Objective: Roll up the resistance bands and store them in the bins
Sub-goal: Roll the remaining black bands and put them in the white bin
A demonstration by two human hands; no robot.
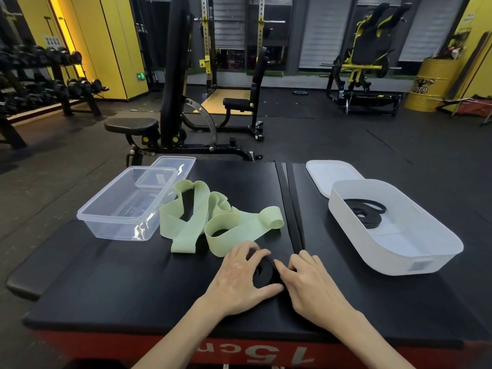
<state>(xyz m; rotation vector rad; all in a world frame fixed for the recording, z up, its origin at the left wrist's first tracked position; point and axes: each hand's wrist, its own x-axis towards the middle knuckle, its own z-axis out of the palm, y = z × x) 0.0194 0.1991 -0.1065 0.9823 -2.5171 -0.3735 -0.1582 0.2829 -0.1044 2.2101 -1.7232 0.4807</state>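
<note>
First black band (364, 212) coiled in white bin (399, 262); second black band (262, 274) part-rolled on surface (106, 275), left hand (239, 275) and right hand (311, 283) curled round its coil; green band (213, 217) loose, unrolled beside clear bin (119, 206).

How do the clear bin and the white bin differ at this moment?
The clear bin is see-through, square-cornered and holds no band; the white bin is opaque, round-cornered and holds a coiled black band. The clear bin sits on the person's left, the white bin on the right. Both are open, with the clear lid and white lid at their far ends.
</note>
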